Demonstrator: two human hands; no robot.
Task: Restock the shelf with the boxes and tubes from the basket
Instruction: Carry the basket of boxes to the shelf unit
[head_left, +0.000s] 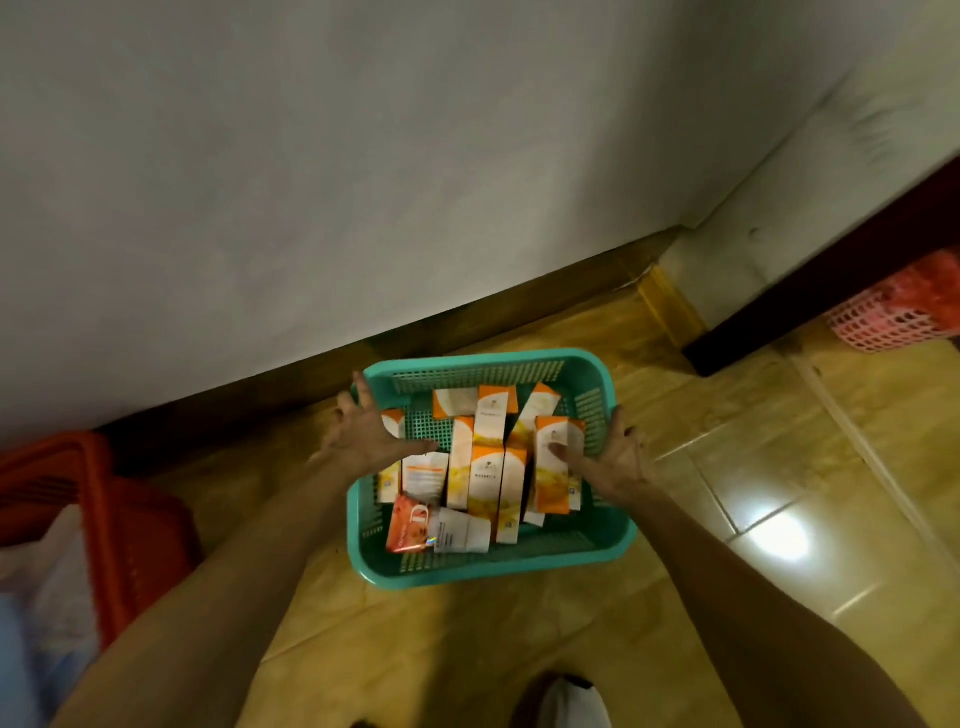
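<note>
A teal plastic basket (498, 569) stands on the tiled floor by the wall. Inside it lie several orange-and-white boxes (488, 483), a white tube (462, 535) and an orange packet (410, 530). My left hand (363, 436) is spread over the basket's left rim, with the thumb pointing in over the boxes. My right hand (618, 457) is spread at the right rim, and its thumb lies against an orange box (558, 467). Neither hand holds an item. No shelf is in view.
A red basket (104, 499) and a white plastic bag (47, 597) sit at the left. At the far right, a pink basket (898, 312) stands beside a dark furniture edge (831, 265). The white wall (363, 182) rises just behind the teal basket. My shoe (566, 701) shows at the bottom.
</note>
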